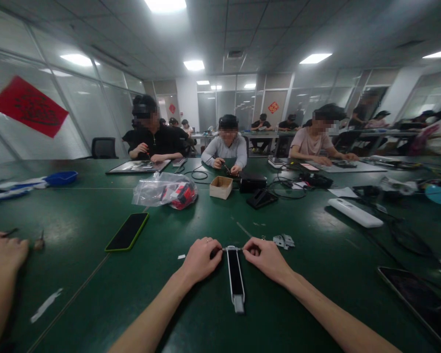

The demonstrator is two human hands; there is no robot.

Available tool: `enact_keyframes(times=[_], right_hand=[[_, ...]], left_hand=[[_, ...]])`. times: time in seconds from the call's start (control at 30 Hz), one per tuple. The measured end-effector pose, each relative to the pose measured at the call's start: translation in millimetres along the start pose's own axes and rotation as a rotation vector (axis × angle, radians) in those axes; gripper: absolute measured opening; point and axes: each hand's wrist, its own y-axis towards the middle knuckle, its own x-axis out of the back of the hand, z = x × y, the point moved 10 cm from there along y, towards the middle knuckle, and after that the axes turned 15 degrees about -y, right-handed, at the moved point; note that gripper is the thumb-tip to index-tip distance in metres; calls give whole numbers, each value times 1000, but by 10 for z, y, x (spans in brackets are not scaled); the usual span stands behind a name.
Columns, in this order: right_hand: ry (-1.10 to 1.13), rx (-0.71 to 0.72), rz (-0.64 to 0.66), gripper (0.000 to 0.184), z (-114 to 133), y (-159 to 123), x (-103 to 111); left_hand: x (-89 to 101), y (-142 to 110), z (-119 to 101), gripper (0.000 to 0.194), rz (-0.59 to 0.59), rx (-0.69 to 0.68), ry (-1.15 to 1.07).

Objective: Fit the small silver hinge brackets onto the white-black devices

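In front of me on the green table lies a slim white-framed device with a long black face. A grey tab sticks out of its near end. At the far end, small metal parts protrude on both sides; whether they are one rod or two pieces I cannot tell. My left hand pinches the small metal part on the left side. On the opposite side my right hand pinches the other one, fingers closed. Just beyond my right hand rests a thin, irregular grey metal piece.
A phone with a green edge lies to the left, near another person's hand. Farther off are a plastic bag, a small box and a black device. A white oblong case, cables and a dark tablet-like device occupy the right.
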Motion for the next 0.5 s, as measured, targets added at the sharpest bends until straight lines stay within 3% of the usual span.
enact_keyframes(times=[0.5], right_hand=[[-16,59,5,17,74,-1,7]], left_hand=[[3,1,-6,16,-5,-9,-7]])
